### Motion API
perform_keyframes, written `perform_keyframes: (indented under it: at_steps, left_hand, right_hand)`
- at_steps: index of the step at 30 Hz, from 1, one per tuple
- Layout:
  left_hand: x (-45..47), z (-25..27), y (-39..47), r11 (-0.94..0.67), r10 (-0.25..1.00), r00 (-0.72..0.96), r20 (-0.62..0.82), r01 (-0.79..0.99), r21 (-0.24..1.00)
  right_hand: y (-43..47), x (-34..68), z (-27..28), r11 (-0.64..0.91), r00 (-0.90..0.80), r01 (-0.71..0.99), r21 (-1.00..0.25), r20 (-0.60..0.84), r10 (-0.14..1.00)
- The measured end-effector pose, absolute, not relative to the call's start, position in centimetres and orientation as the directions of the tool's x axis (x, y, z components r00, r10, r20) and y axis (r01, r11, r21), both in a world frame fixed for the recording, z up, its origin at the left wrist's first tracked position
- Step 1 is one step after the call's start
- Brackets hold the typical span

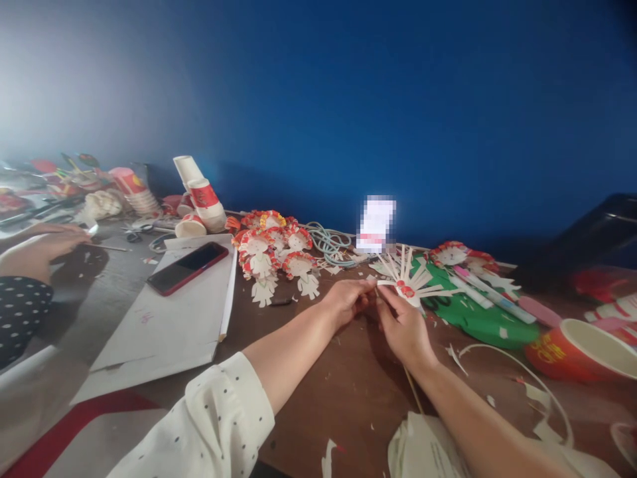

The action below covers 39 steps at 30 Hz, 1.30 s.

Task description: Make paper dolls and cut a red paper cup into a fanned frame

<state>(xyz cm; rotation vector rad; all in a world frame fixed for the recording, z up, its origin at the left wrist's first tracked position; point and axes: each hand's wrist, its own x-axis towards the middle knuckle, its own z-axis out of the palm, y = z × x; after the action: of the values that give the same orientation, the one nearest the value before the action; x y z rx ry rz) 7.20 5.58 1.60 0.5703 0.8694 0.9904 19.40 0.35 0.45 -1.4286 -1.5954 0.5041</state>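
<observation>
A paper cup cut into splayed white strips [422, 292], with red marks at its middle, is in my right hand [405, 325], whose fingers are closed on it. My left hand [348, 302] is also closed, its fingertips meeting the end of one strip; its curled fingers are partly hidden. Both hands are close together above the brown table [318, 392]. Below my right wrist a thin stick [412, 390] slants down to a pale paper bundle [423, 445]. Several paper dolls with red frilled edges [301, 265] lie just beyond my left hand.
A lit phone [376, 224] stands against the blue wall. Right are a green sheet with pens [478, 318] and a red paper bowl [572, 352]. Left are a dark phone [189, 267] on a white board [164, 325], stacked cups [205, 202], and another person's hand [60, 239].
</observation>
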Motion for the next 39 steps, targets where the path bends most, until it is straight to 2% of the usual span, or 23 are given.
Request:
perform_keyframes:
  at_steps: [7, 12, 26, 33, 39]
  left_hand:
    - [7.38, 1.07, 5.73, 0.412, 0.91, 0.252, -0.33, -0.449, 0.793]
    - [7.39, 1.07, 5.72, 0.412, 0.909, 0.257, -0.329, -0.42, 0.809]
    - [7.35, 1.41, 5.4, 0.435, 0.9, 0.263, -0.348, -0.482, 0.76]
    - [7.32, 1.49, 5.33, 0.456, 0.89, 0.258, -0.376, -0.452, 0.767]
    - [7.33, 1.05, 5.35, 0.427, 0.904, 0.197, -0.38, -0.365, 0.827]
  right_hand:
    - [0.44, 19.48, 0.14, 0.219, 0.068, 0.574, -0.789, 0.312, 0.948]
    - [0.5, 19.43, 0.12, 0.254, 0.08, 0.573, -0.779, 0.362, 0.929]
    - [0.46, 19.57, 0.35, 0.208, 0.052, 0.456, -0.865, 0.259, 0.964]
    - [0.8, 19.73, 0.43, 0.249, 0.048, 0.466, -0.849, 0.305, 0.951]
    - [1.19, 20.1, -0.09, 0.242, 0.03, 0.535, -0.81, 0.305, 0.952]
